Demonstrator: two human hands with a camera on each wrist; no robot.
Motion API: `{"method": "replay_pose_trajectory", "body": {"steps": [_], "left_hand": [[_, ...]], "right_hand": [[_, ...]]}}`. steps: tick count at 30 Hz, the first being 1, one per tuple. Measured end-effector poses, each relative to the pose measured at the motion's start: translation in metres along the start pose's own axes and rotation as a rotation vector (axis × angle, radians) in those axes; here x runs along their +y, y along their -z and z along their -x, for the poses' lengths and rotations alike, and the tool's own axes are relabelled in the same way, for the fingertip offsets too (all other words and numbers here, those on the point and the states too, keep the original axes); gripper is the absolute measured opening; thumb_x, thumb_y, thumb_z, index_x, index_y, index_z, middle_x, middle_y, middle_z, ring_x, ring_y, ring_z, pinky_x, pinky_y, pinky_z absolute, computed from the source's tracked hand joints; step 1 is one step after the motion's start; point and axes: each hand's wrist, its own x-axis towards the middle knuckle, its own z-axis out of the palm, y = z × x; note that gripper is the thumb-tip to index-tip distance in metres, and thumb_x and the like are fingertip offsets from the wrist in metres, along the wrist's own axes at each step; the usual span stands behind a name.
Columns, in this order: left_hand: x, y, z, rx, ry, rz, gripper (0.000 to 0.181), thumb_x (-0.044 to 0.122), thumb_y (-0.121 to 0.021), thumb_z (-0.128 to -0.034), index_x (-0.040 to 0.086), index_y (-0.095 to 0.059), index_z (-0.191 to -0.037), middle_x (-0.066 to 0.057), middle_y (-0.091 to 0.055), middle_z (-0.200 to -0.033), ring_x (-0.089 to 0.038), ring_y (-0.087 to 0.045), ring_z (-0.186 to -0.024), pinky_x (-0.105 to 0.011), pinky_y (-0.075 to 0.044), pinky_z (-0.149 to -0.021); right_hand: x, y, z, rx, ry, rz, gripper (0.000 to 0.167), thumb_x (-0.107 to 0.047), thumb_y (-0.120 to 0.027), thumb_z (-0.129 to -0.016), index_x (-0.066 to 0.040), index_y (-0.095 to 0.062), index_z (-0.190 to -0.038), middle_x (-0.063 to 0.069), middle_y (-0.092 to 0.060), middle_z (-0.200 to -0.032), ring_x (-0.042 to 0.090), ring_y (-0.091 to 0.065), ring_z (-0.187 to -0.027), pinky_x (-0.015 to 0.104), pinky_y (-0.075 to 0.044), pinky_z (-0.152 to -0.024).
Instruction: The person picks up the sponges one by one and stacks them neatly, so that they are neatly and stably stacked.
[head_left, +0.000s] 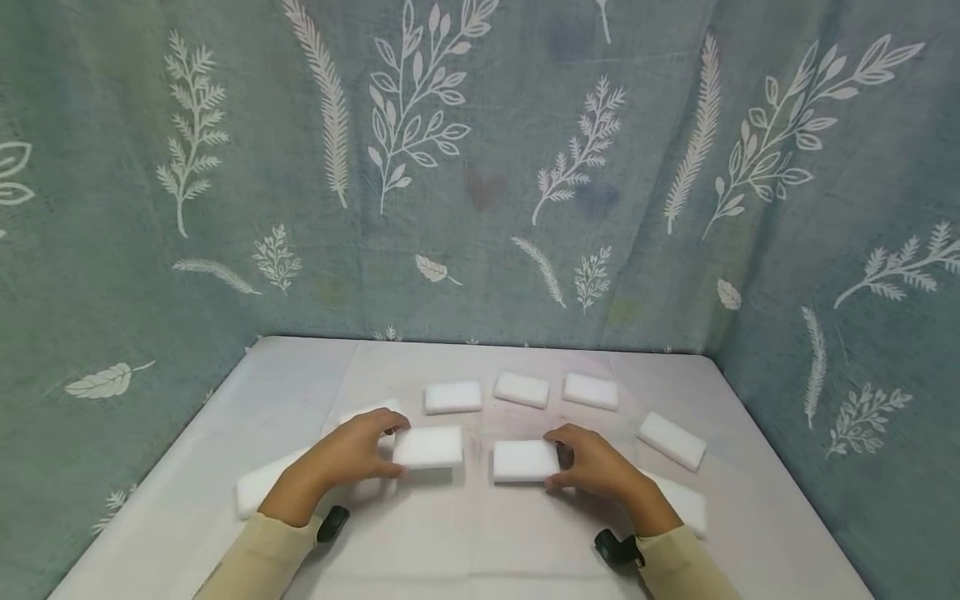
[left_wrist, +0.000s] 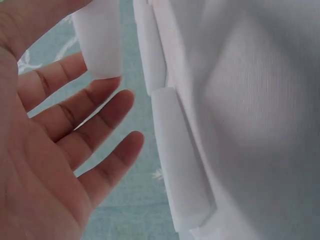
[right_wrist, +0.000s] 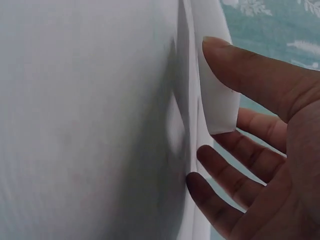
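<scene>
Two white rectangular blocks that look like foam sponges are held in front of me, with a gap between them. My left hand [head_left: 358, 450] grips the left block [head_left: 428, 448] by its left end, thumb at the near side and fingers at the far side. A shadow shows under this block, and in the left wrist view the held block [left_wrist: 102, 45] is raised off the table. My right hand [head_left: 592, 462] pinches the right block [head_left: 525, 462] by its right end. In the right wrist view the thumb lies over the held block [right_wrist: 217, 85]; whether it touches the table I cannot tell.
More white blocks lie in an arc on the white-covered table [head_left: 480, 537]: three along the back, including a middle one [head_left: 522, 390], others at left [head_left: 262, 483] and right [head_left: 672, 441], some partly behind my arms. A green leaf-patterned cloth [head_left: 480, 233] surrounds the table.
</scene>
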Motion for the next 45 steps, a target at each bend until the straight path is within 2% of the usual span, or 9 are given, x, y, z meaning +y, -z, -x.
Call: {"method": "replay_pose_trajectory", "body": {"steps": [4, 8, 14, 20, 24, 27, 31, 39, 45], "left_hand": [[0.001, 0.004, -0.001, 0.048, -0.023, -0.012, 0.064, 0.038, -0.089, -0.0669, 0.016, -0.061, -0.120, 0.007, -0.060, -0.109, -0.020, -0.058, -0.103, -0.041, -0.049, -0.089], [0.006, 0.001, -0.002, 0.076, -0.030, -0.001, 0.065, 0.041, -0.087, -0.0692, 0.014, -0.061, -0.122, 0.006, -0.061, -0.111, -0.020, -0.059, -0.104, -0.041, -0.049, -0.089], [0.016, -0.007, -0.003, 0.086, -0.037, -0.044, 0.065, 0.042, -0.084, -0.0737, 0.014, -0.060, -0.128, 0.005, -0.060, -0.118, -0.016, -0.058, -0.107, -0.039, -0.049, -0.091], [0.033, -0.005, -0.011, 0.115, -0.040, -0.063, 0.064, 0.040, -0.086, -0.0723, 0.014, -0.062, -0.126, 0.003, -0.059, -0.123, -0.016, -0.057, -0.110, -0.039, -0.049, -0.092], [0.044, -0.008, -0.011, 0.092, -0.028, -0.079, 0.063, 0.041, -0.085, -0.0724, 0.016, -0.062, -0.126, 0.000, -0.058, -0.126, -0.019, -0.056, -0.113, -0.040, -0.048, -0.093], [0.051, -0.010, -0.011, 0.081, -0.039, -0.102, 0.062, 0.041, -0.085, -0.0722, 0.017, -0.062, -0.125, -0.001, -0.057, -0.127, -0.020, -0.056, -0.114, -0.041, -0.048, -0.093], [0.058, -0.013, -0.017, 0.080, -0.060, -0.099, 0.062, 0.040, -0.085, -0.0730, 0.017, -0.062, -0.125, 0.000, -0.057, -0.126, -0.020, -0.056, -0.114, -0.040, -0.048, -0.094], [0.061, -0.025, -0.019, 0.050, -0.063, -0.078, 0.061, 0.042, -0.083, -0.0741, 0.016, -0.062, -0.125, 0.002, -0.058, -0.124, -0.018, -0.055, -0.115, -0.040, -0.047, -0.096], [0.061, -0.035, -0.020, 0.038, -0.122, -0.069, 0.061, 0.043, -0.081, -0.0771, 0.015, -0.060, -0.127, -0.001, -0.057, -0.128, -0.021, -0.054, -0.118, -0.041, -0.047, -0.096]], "right_hand": [[-0.005, -0.002, -0.005, -0.007, 0.021, -0.001, 0.071, -0.035, -0.090, -0.068, -0.011, -0.060, -0.128, -0.002, -0.060, -0.115, 0.018, -0.055, -0.106, 0.042, -0.047, -0.091], [-0.006, -0.008, -0.005, -0.004, 0.024, -0.022, 0.071, -0.034, -0.090, -0.067, -0.010, -0.060, -0.127, -0.003, -0.060, -0.114, 0.017, -0.055, -0.104, 0.042, -0.047, -0.090], [-0.009, -0.021, -0.006, -0.012, 0.080, -0.011, 0.074, -0.037, -0.089, -0.067, -0.007, -0.060, -0.129, -0.002, -0.062, -0.115, 0.017, -0.056, -0.104, 0.041, -0.047, -0.092], [-0.019, -0.019, -0.011, -0.002, 0.114, 0.044, 0.069, -0.038, -0.090, -0.067, -0.008, -0.062, -0.123, -0.003, -0.061, -0.114, 0.016, -0.056, -0.105, 0.040, -0.047, -0.093], [-0.023, -0.023, -0.011, -0.028, 0.113, 0.075, 0.067, -0.042, -0.090, -0.065, -0.010, -0.063, -0.117, -0.006, -0.058, -0.111, 0.014, -0.055, -0.103, 0.039, -0.047, -0.094], [-0.024, -0.026, -0.011, -0.038, 0.105, 0.079, 0.068, -0.045, -0.089, -0.063, -0.012, -0.064, -0.116, -0.009, -0.056, -0.109, 0.011, -0.053, -0.100, 0.037, -0.047, -0.092], [-0.025, -0.027, -0.012, -0.025, 0.100, 0.072, 0.068, -0.043, -0.091, -0.062, -0.012, -0.064, -0.116, -0.008, -0.056, -0.108, 0.011, -0.053, -0.098, 0.037, -0.048, -0.091], [-0.021, -0.031, -0.012, -0.026, 0.104, 0.059, 0.068, -0.044, -0.090, -0.062, -0.013, -0.064, -0.117, -0.009, -0.056, -0.108, 0.013, -0.054, -0.102, 0.038, -0.047, -0.093], [-0.020, -0.036, -0.012, -0.008, 0.126, 0.033, 0.067, -0.045, -0.090, -0.062, -0.016, -0.064, -0.116, -0.010, -0.056, -0.108, 0.012, -0.054, -0.103, 0.039, -0.047, -0.093]]}}
